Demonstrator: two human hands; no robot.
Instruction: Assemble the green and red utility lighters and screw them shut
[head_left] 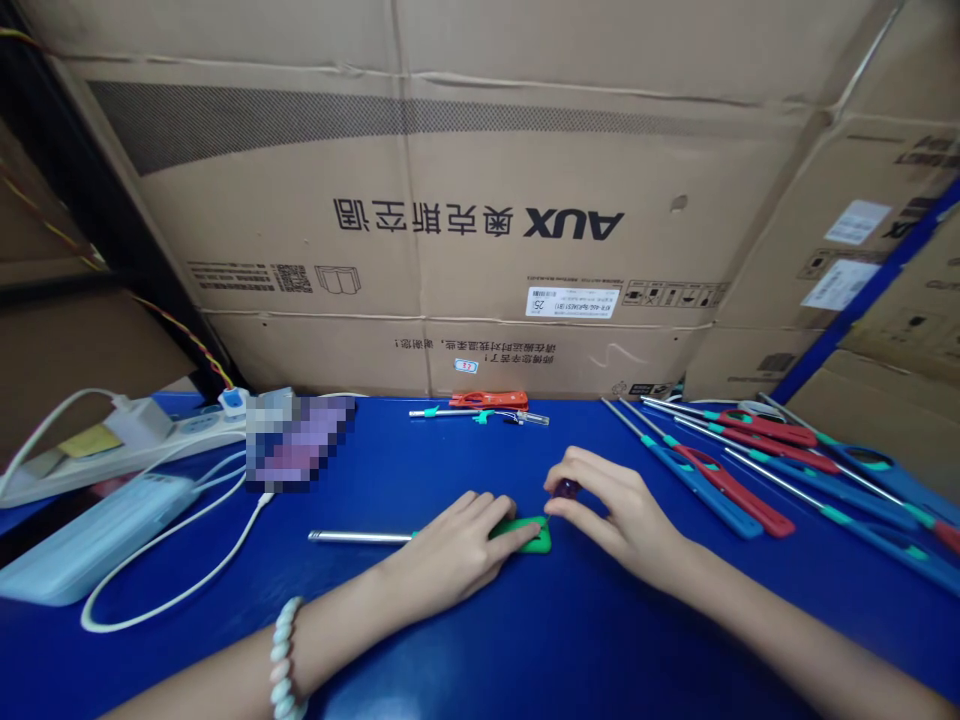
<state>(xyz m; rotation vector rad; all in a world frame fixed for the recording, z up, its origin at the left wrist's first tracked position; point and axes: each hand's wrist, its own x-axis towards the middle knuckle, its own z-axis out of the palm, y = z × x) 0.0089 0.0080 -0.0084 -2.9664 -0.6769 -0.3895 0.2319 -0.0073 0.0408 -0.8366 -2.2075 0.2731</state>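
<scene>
A long-reach lighter with a green handle lies flat on the blue table, its metal tube pointing left. My left hand lies over the handle, gripping it and pressing it down; the middle of the lighter is hidden under the fingers. Between the thumb and fingers of my right hand is a small screwdriver with a dark purple knob. Its thin shaft points down at the right end of the green handle. Whether the tip sits in a screw is too small to tell.
Several blue and red long lighters lie at the right. Orange handle parts and a tube assembly lie at the back before a cardboard wall. At left are a power strip, a light-blue power bank and a white cable.
</scene>
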